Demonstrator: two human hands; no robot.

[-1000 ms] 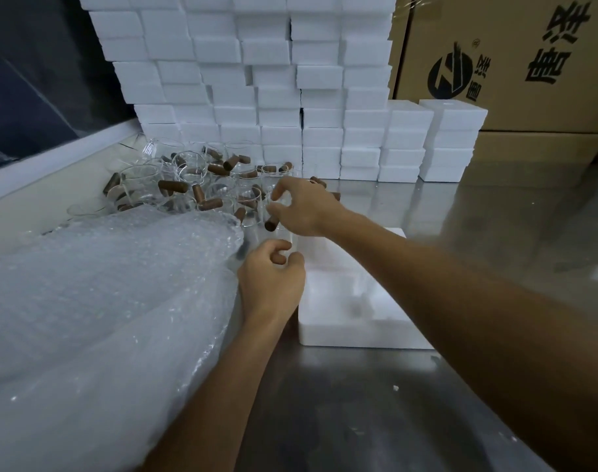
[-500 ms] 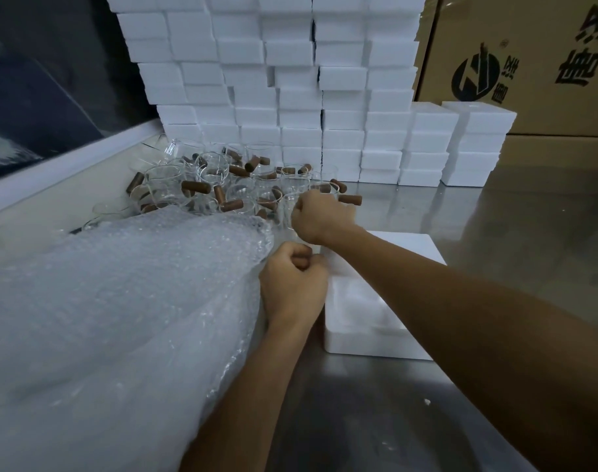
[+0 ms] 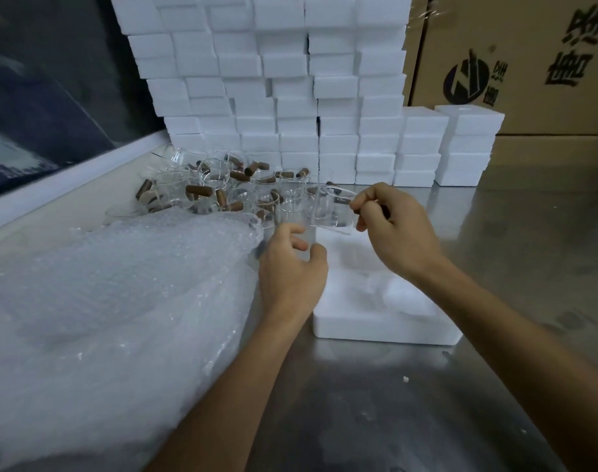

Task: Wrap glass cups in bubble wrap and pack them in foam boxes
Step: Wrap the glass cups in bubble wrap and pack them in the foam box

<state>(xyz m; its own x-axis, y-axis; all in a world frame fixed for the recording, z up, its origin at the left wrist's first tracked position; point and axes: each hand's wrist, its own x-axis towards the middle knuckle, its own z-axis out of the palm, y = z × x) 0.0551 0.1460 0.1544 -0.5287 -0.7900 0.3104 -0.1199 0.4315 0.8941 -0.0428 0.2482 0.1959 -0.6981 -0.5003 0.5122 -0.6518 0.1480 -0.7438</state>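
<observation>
The right hand holds a clear glass cup by its brown handle, with the fingers closed on the handle. The cup is lifted off the tabletop and hangs just above the far edge of an open foam box. This box lies flat in the middle of the metal tabletop, and its inside has moulded hollows.

The left hand is just below and left of the cup, with the fingers bent and apart; it holds nothing that can be seen. Its side is next to the edge of a big pile of bubble wrap, which covers the left part of the tabletop down to the near edge.

Behind the bubble wrap, toward the far left corner, many more glass cups with brown handles stand and lie close together. Along the far edge a tall wall of white foam boxes is stacked. To the right of this wall, brown cardboard cartons with black printed signs stand at the far right side.
</observation>
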